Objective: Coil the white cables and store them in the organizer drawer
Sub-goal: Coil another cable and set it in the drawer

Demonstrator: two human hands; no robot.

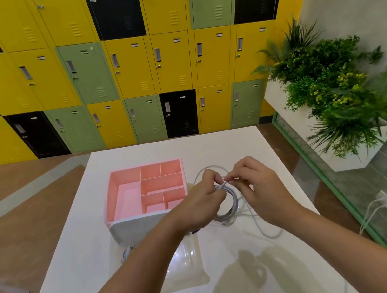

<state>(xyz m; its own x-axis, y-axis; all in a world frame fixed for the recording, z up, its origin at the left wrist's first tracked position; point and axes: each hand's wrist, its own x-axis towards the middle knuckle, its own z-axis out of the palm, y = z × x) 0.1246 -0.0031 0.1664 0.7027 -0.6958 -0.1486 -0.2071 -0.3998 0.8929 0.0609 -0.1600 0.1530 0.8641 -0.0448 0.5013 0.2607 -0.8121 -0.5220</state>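
Fingers (211, 177) of the left hand (201, 197) are curled round the gathered turns of the white cable (231, 202), gripping the coil at its top; the fingertips (232, 176) of the right hand (257, 187) pinch a strand of the same cable just beside them, so the two hands nearly touch. The coil hangs below the left hand over the right half of the table (212, 145); a loose run of it trails on the surface and curves toward the right edge, and another loop arcs up behind the hands. The pink organizer drawer (109, 197) stands just left of the hands, nearer the far edge than the near one; it is open-topped, with one large compartment at the left and smaller ones at the right; a white front panel (134, 228) closes its near end. A clear plastic piece (188, 266) lies toward the near edge, partly under the left forearm. Beyond the far edge stand yellow, green and black lockers (124, 68); green plants (330, 89) fill a white planter off the far right corner.
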